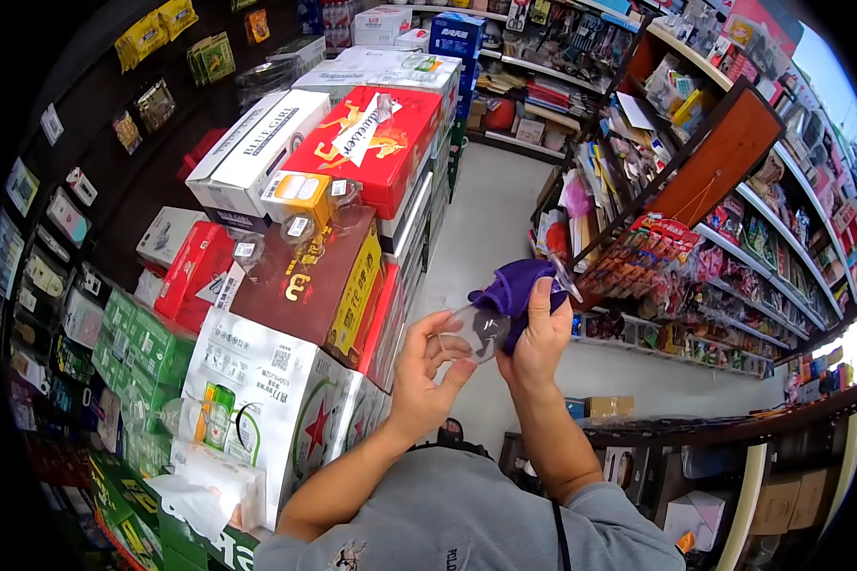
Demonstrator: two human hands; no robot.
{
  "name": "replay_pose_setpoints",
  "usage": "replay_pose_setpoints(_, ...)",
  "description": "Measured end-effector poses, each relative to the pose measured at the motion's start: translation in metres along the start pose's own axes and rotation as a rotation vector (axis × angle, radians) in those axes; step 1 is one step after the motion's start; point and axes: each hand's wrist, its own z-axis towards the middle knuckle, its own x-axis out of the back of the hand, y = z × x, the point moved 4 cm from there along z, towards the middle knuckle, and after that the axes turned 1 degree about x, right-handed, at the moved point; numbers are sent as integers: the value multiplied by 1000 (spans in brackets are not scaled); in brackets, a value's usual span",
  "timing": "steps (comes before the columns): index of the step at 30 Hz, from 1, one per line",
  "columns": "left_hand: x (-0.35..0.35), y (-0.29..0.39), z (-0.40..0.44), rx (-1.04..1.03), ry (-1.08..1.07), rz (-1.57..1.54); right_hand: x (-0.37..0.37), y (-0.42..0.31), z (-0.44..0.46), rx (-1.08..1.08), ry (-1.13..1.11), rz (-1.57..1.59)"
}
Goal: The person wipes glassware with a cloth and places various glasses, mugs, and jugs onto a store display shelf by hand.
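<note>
Above the grey floor, my left hand (431,366) has its fingers curled round one side of a clear, see-through piece (481,333), which looks like a glass or plastic cup. A purple cloth (514,293) is bunched against its other side, pinched in my right hand (540,333) with the thumb on top. Some of the cloth hangs behind my right fingers. Three clear items with white labels, one of them a clear container (298,228), rest on the brown box (305,285) at the left.
Stacked drink cartons, with a red Budweiser box (367,143) and a white Heineken box (257,400), stand close at my left. A slanted wooden shelf end (714,167) and packed shelves are at the right. A dark counter edge (733,428) runs along the lower right.
</note>
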Motion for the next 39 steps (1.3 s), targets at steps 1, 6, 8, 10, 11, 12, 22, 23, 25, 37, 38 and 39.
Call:
replay_pose_setpoints(1,2,-2,0,3,3,0,-3,-3,-1,9,-34,-11)
replay_pose_setpoints(6,-3,-1,2,677,-162,-827,-14,-5,-2,-73,-553,-168)
replay_pose_setpoints(8,3,-12,1,774,-209,-848,-12,1,-6,-154,-604,-179)
replay_pose_setpoints(10,3,-16,-2,893,-230,-825,-11,1,-8,-163,-624,-232)
replay_pose_setpoints(11,2,-10,-2,892,-229,-824,-11,1,-9,-172,-640,-286)
replay_pose_setpoints(12,3,-2,-1,913,-181,-746,-8,4,-12,-222,-609,-287)
replay_pose_setpoints(22,41,48,72,-56,-227,388,3,29,-34,-424,-670,-301)
replay_pose_setpoints(23,35,48,76,94,-349,320,2,31,-37,-450,-719,-338)
replay_pose_setpoints(25,27,26,78,207,-430,-53,-1,34,-43,-485,-727,-312)
replay_pose_setpoints(37,28,13,75,154,-79,-214,-9,40,-56,-41,-311,-427)
replay_pose_setpoints(38,29,11,74,168,-1,-316,-10,36,-57,120,-344,-609)
replay_pose_setpoints(39,26,11,73,169,-2,-316,-12,33,-58,282,-372,-789)
